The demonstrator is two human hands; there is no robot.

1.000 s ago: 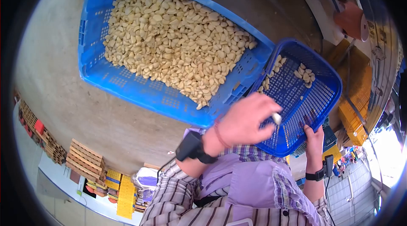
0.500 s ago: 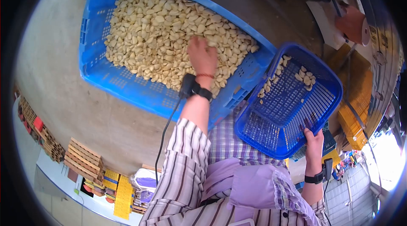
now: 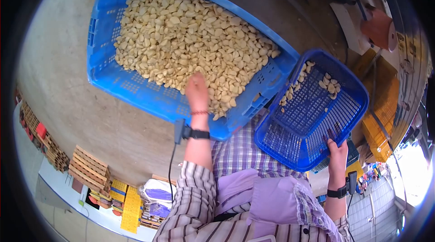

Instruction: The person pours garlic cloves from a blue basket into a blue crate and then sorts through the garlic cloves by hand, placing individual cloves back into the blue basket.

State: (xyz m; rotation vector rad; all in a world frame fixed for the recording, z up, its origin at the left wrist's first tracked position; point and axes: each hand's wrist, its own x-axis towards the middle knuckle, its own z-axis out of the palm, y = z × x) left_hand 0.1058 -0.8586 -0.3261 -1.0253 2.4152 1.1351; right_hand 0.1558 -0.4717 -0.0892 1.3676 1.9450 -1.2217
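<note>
Big blue crate [image 3: 140,87] at left, heaped with pale pieces [image 3: 195,29], your left hand [image 3: 197,93] down at them, can't tell if fingers grasp any, then smaller dark-blue basket [image 3: 297,144], few pieces inside, rim gripped by your right hand [image 3: 338,156].

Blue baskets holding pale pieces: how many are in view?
2: the large basket, with the left hand over its pieces, and the smaller, darker basket held near its rim by the right hand. Others may be hidden.
</note>
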